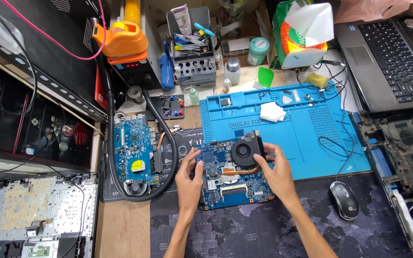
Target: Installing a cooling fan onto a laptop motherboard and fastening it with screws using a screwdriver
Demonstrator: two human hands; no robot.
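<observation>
The wooden table (pixel 120 229) carries many things, and the largest on it are the dark desk mat with a world-map print (pixel 264 229) in front and the blue silicone repair mat (pixel 311 143) behind it. On the right an open grey laptop (pixel 388 57) lies beside a black laptop base with its inner parts open to view (pixel 402 157), and at the far left lies a silver metal keyboard frame (pixel 34 210). In the middle, partly on the dark mat and partly over the edge of the blue mat, lies the blue laptop motherboard with a black round fan and copper heat pipe (pixel 233 174). The fan and the heat pipe sit in place on the board, and I cannot tell if their screws are in. A second blue circuit board with a yellow sticker (pixel 132 153) lies well apart to the left, inside the loop of a black hose. A black computer mouse (pixel 344 200) rests to the right. The left hand (pixel 190 184) grips the left edge of the motherboard with its fingers closed on it. The right hand (pixel 276 172) holds the right edge beside the fan, its fingers curled on the board. A folded white cloth (pixel 272 112) lies on the blue mat, untouched.
</observation>
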